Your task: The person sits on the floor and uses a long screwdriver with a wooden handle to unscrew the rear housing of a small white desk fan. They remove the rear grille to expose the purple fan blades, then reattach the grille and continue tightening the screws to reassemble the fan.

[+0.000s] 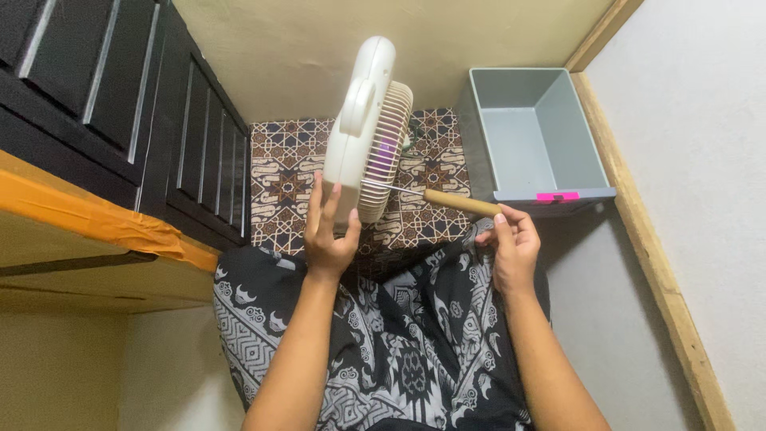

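We see a black cabinet (120, 104) filling the frame from nine to eleven o'clock, with a wooden ledge edged in orange tape (96, 219) just below it at nine. Our lap, covered in black-and-white patterned cloth (399, 343), spreads across six o'clock, and a brown patterned mat (287, 175) lies on the floor past our knees. At one to two o'clock a grey plastic bin (531, 136) sits open, with a pink sticker on its near rim. Near the centre, toward twelve o'clock, a small white fan (363, 128) stands upright on the mat, its grille facing three o'clock. Our left hand (329, 231) presses against the fan's lower back with fingers spread, steadying it rather than closing round it. Our right hand (515, 243), at about four o'clock from the fan, is clenched around the wooden handle of a screwdriver (459, 203), whose thin metal shaft reaches toward nine o'clock and meets the grille's lower edge.
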A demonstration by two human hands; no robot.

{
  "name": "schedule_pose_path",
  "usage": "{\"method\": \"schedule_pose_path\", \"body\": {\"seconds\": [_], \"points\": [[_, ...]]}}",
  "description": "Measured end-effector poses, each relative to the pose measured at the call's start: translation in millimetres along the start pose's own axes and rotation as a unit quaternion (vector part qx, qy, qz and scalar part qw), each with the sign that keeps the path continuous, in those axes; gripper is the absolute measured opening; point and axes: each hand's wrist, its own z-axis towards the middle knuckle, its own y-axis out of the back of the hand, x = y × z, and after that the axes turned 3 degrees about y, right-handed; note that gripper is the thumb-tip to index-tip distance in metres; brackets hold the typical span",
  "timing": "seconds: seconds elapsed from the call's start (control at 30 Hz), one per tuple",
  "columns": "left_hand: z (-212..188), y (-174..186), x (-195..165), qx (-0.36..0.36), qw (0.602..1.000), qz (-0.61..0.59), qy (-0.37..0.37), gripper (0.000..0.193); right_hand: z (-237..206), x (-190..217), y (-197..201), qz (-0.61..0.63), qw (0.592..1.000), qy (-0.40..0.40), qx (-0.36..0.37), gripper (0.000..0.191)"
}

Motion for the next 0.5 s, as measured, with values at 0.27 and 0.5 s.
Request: {"method": "schedule_pose_path", "body": {"seconds": [0.27, 0.5], "points": [[-3.6, 8.2, -10.9, 0.010, 1.000, -0.001, 0.018, 0.063, -15.2, 26.5, -13.4, -0.012, 0.999, 0.049, -0.002, 0.029], [-12.2, 16.3, -10.7, 0.053, 0.996, -0.043, 0.053, 0.077, -21.9, 27.3, -22.2, -0.033, 0.994, 0.099, -0.023, 0.039]]}}
